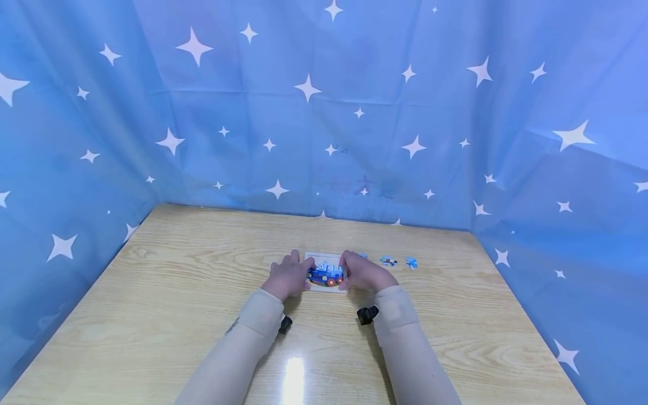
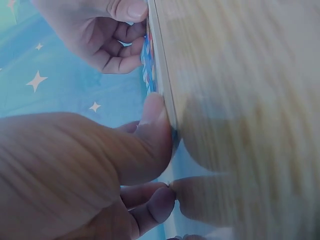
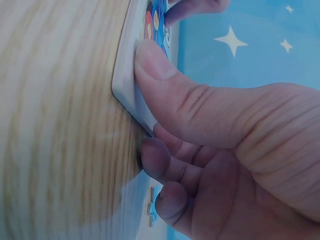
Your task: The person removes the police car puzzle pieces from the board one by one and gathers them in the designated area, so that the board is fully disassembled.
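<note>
A small pale-rimmed jigsaw board (image 1: pixel 324 255) lies flat on the table, with a blue vehicle picture (image 1: pixel 325 274) with round orange-red wheels in it. My left hand (image 1: pixel 288 275) holds the board by its left side, thumb at the near edge in the left wrist view. On the right side, my right hand (image 1: pixel 365 273) grips the board; the thumb (image 3: pixel 157 62) presses its rim and the other fingers curl round the corner in the right wrist view. Both hands hide the board's side edges.
Right of the board lie loose jigsaw pieces: a multicoloured one (image 1: pixel 388 260), a light blue one (image 1: pixel 412 262), and another (image 1: pixel 363 255) partly behind the right hand. A blue curtain (image 1: pixel 324 140) with white stars borders the wooden table (image 1: pixel 212 253) at the back and sides.
</note>
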### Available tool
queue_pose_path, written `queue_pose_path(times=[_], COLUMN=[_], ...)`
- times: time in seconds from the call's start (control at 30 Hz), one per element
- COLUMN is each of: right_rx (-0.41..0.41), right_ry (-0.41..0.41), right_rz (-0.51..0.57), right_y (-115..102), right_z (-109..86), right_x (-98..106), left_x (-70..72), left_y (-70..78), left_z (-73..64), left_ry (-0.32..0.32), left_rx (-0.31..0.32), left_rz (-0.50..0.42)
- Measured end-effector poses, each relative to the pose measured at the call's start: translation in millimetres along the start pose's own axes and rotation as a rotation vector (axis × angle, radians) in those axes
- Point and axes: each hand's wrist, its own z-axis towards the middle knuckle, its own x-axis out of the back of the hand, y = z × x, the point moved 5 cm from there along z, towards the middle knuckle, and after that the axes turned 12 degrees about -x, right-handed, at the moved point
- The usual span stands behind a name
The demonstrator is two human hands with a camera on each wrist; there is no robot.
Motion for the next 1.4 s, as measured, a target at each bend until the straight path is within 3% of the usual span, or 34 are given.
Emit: queue_pose_path(times=[0.37, 0.77, 1.4], right_rx=[0.023, 0.066, 0.089], right_ry=[-0.008, 0.083, 0.091], right_rz=[-0.009, -0.015, 0.050], right_y=[1.9, -2.1, 5.2], right_z=[0.9, 0.8, 7.4], right_x=[0.6, 4.8, 4.3], left_x=[-1.5, -2.8, -1.4], left_y=[4.0, 0.9, 0.7], left_z=[-1.4, -0.4, -1.4], left_ry=[-0.036, -0.043, -0.053], left_rx=[-0.046, -0.052, -0.052], left_rz=[0.053, 0.046, 0.018])
